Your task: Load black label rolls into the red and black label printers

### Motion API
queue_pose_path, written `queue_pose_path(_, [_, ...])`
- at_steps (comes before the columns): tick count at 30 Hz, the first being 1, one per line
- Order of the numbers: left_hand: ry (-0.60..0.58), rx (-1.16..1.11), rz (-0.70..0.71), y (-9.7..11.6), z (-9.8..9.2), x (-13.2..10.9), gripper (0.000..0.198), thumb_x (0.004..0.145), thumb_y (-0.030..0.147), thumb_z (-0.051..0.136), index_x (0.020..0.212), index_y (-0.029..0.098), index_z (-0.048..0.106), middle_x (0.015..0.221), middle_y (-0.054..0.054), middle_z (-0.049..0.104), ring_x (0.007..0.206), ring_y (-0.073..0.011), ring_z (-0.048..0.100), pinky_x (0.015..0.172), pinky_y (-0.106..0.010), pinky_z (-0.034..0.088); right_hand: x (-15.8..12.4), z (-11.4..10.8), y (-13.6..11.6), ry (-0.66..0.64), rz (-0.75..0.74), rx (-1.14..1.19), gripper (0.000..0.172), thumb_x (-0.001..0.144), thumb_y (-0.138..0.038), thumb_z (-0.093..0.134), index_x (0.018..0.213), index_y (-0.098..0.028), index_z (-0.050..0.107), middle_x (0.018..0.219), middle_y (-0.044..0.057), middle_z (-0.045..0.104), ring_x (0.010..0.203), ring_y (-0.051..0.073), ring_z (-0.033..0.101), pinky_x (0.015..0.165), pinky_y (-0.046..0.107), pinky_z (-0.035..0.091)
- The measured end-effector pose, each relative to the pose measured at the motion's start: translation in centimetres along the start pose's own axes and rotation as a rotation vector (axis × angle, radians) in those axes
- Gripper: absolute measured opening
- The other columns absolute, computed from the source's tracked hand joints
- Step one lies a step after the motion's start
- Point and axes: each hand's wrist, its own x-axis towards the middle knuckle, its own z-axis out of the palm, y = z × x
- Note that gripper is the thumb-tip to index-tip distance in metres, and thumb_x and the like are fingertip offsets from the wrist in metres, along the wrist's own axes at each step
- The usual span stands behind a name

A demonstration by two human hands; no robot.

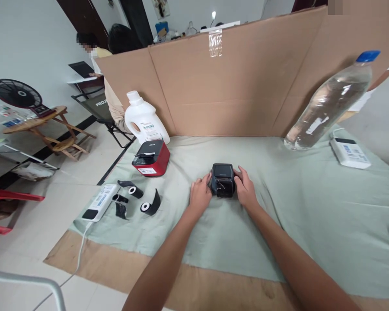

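Left hand: (201, 192) fingers curled in close against the left side of the black printer (223, 169), touching it; the gap between thumb and fingers looks narrow.
Right hand: (245, 188) fingers against the right side of the same printer, with one finger angled up and away from the casing; the far fingertips are hard to make out.
Grip: the two hands hold the black printer between them; how hard the fingers press, I cannot tell.
Black printer: upright on the green cloth (327, 224) that covers the desk, near its middle, in front of the cardboard panel (246, 86); its lower front is dark and glossy.
Black rolls: three lie loose on the cloth, left of the left hand; one roll (136, 192) is farthest back, another (150, 204) has its loose end curling up, and the third (120, 205) trails a strip toward the near edge.
Red-and-black printer: (152, 157) behind the rolls, just in front of the white jug (146, 121).
White power strip: (101, 202) beside the rolls at the desk's left side, its cable hanging over the edge.
Clear bottle: (330, 103) blue-capped, at the back right, near a white box-shaped device (350, 152).
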Motion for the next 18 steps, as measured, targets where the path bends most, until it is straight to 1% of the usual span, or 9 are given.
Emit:
queue_pose_path(6, [0.003,0.008,-0.004,0.29,0.03,-0.13,0.067,0.081,0.003,0.043,0.146,0.020,0.052,0.128,-0.013,0.067,0.115,-0.0287,0.059,0.099,-0.039,0.041,0.12,0.10,0.13,0.001,0.011,0.003,0.062,0.092,-0.038,0.045,0.150,-0.015,0.042,0.141,0.016,0.061,0.134,0.029,0.055,0.117,0.052,0.036])
queue_pose_path(9, [-0.005,0.019,-0.009,0.36,-0.05,-0.11,0.066,0.081,0.003,0.044,0.145,0.020,0.052,0.126,-0.012,0.068,0.116,-0.0284,0.058,0.100,-0.040,0.041,0.16,0.13,0.32,0.007,0.003,0.012,0.062,0.092,-0.038,0.046,0.150,-0.017,0.043,0.140,0.015,0.062,0.133,0.029,0.056,0.117,0.053,0.035])
queue_pose_path(15, [-0.015,0.053,-0.025,0.73,-0.34,-0.16,0.065,0.083,0.004,0.044,0.145,0.021,0.051,0.132,-0.009,0.066,0.117,-0.0256,0.059,0.101,-0.037,0.042,0.24,0.15,0.66,0.003,0.001,0.001,0.062,0.091,-0.037,0.046,0.149,-0.015,0.043,0.140,0.016,0.062,0.131,0.029,0.057,0.116,0.053,0.036])
queue_pose_path(18, [-0.008,0.023,-0.030,0.75,-0.34,-0.20,0.064,0.083,0.004,0.045,0.145,0.022,0.051,0.134,-0.008,0.066,0.119,-0.0253,0.058,0.104,-0.037,0.041,0.38,0.16,0.77,0.005,-0.005,0.001,0.061,0.091,-0.037,0.046,0.148,-0.015,0.045,0.140,0.016,0.062,0.131,0.029,0.057,0.116,0.052,0.037])
